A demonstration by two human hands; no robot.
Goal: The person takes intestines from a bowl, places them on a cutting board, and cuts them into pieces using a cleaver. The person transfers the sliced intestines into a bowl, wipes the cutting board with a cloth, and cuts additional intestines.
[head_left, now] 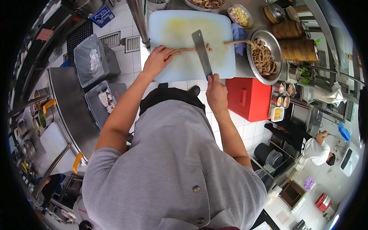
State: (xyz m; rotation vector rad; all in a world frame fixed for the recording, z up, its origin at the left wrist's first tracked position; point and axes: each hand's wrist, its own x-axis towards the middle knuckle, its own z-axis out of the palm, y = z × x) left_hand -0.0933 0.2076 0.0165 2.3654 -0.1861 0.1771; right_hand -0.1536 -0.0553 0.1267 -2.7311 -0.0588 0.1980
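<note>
My right hand (pixel 217 92) is wrapped around the handle of a cleaver (pixel 203 55), whose blade stands over the middle of a white cutting board (pixel 180 32). My left hand (pixel 157 61) presses on a long tan strip of meat (pixel 185 49), possibly cooked intestine, with its fingers curled on the strip's left part. The strip runs right to the blade. Just past the blade lies a small cut piece (pixel 209 47). Another strip (pixel 238 41) trails from a steel bowl (pixel 269 80) onto the board's right edge; more tan strips (pixel 263 57) fill that bowl.
A small bowl of chopped yellow and purplish pieces (pixel 240 16) and a blue cloth (pixel 238 36) are near the board. Bamboo steamers (pixel 298 50) stand at right. Below is a red box (pixel 249 99). Grey bins (pixel 92 61) stand left. Another person (pixel 316 149) works at far right.
</note>
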